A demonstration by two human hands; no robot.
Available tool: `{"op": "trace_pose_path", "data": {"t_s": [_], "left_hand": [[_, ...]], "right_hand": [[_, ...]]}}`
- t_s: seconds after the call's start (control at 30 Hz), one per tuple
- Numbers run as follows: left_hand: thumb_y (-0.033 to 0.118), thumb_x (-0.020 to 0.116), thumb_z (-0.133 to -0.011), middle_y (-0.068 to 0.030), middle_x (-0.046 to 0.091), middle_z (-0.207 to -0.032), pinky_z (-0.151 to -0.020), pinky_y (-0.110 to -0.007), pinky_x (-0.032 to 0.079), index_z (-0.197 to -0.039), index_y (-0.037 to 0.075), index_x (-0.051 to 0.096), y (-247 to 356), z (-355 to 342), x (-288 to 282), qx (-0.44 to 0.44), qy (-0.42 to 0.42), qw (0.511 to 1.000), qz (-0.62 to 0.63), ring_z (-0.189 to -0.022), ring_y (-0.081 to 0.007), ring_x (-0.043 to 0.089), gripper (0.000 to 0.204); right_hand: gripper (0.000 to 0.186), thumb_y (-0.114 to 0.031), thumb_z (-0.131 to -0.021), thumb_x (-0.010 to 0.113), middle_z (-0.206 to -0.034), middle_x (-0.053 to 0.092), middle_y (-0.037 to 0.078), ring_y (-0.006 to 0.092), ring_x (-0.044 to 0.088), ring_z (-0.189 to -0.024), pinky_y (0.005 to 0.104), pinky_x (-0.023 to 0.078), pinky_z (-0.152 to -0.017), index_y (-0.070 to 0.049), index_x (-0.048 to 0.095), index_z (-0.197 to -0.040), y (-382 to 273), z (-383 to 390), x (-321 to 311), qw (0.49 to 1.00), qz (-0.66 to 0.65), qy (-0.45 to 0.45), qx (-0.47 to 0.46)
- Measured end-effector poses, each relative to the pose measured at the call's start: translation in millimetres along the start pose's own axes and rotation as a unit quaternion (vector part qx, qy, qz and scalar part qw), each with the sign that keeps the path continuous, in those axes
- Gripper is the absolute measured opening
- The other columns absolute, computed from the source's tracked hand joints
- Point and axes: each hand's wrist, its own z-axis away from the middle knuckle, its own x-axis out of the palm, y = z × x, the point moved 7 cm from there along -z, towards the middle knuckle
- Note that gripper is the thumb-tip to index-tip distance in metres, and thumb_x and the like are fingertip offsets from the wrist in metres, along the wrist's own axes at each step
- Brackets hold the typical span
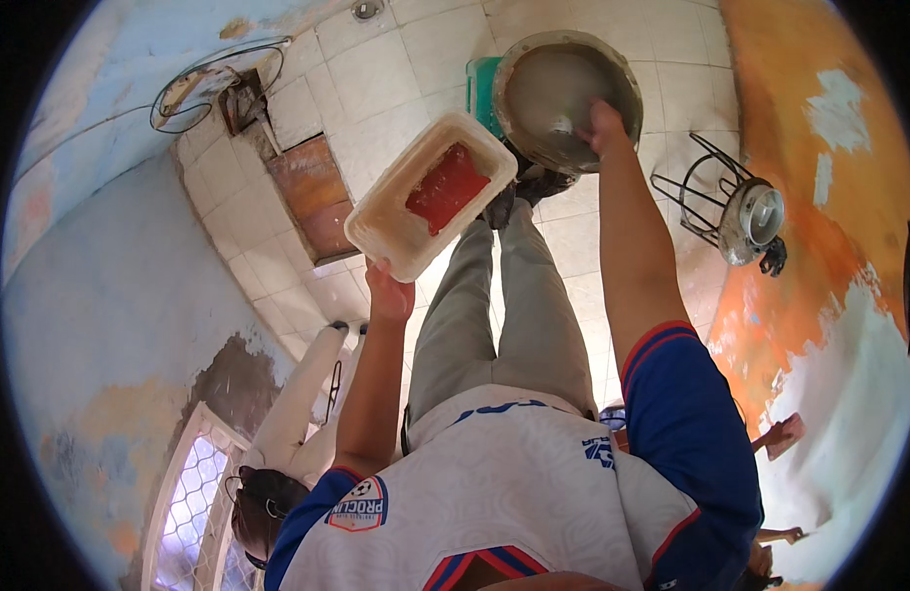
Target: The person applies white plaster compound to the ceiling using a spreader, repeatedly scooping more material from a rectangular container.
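Observation:
My left hand (pixel 390 293) grips the lower corner of a cream rectangular tub (pixel 376 223), which is tilted in front of my legs. Pale residue coats the tub's inside, and a red patch (pixel 450 187) shows on its bottom. My right hand (pixel 605 126) reaches over a round, grey-crusted bucket (pixel 629 79) holding cloudy greyish liquid (pixel 553 79). The fingers on that side are bent down near the liquid, beside a small pale shape (pixel 560 125) that is too unclear to name. A green object (pixel 482 94) sits against the bucket's left side.
Right of the bucket stands a black wire-legged stand (pixel 706 192) bearing a whitish container (pixel 760 215). A brown panel (pixel 317 202) and a coiled cable (pixel 218 84) are to the left. One person (pixel 263 502) is at lower left; another's hand holds a reddish block (pixel 785 436) by the orange wall.

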Motion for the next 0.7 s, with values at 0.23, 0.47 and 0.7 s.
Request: {"op": "trace_pose_path", "data": {"t_s": [0.23, 0.47, 0.7], "left_hand": [[0.057, 0.057, -0.092, -0.0102, 0.054, -0.145, -0.103, -0.064, 0.046, -0.149, 0.012, 0.043, 40.5, 32.9, 31.3, -0.033, -0.011, 0.999, 0.0, -0.135, -0.0318, 0.052, 0.073], [0.054, 0.06, -0.092, -0.0096, 0.05, -0.147, -0.103, -0.066, 0.046, -0.15, 0.018, 0.038, 98.9, 66.7, 67.7, -0.054, -0.07, 0.996, 0.023, -0.134, -0.034, 0.052, 0.072], [0.051, 0.061, -0.092, -0.0093, 0.047, -0.151, -0.104, -0.068, 0.043, -0.152, 0.02, 0.034, 117.8, 105.5, 94.7, -0.033, -0.08, 0.995, 0.046, -0.135, -0.036, 0.05, 0.072]], "right_hand": [[0.015, -0.019, -0.094, 0.062, -0.082, 0.063, 0.003, 0.0144, 0.059, -0.07, 0.0291, 0.049, -0.058, -0.006, 0.065, -0.102, -3.3, 72.8, -23.0, 0.984, 0.07, 0.006, -0.163], [0.018, -0.023, -0.099, 0.064, -0.084, 0.064, 0.004, 0.0144, 0.062, -0.073, 0.0297, 0.052, -0.062, -0.007, 0.062, -0.105, -36.3, 197.0, -42.3, 0.984, 0.01, -0.058, -0.17], [0.014, -0.021, -0.098, 0.066, -0.086, 0.067, 0.004, 0.0146, 0.064, -0.073, 0.0305, 0.055, -0.067, -0.008, 0.064, -0.101, -59.6, 271.7, -38.2, 0.968, -0.143, -0.192, -0.078]]}}
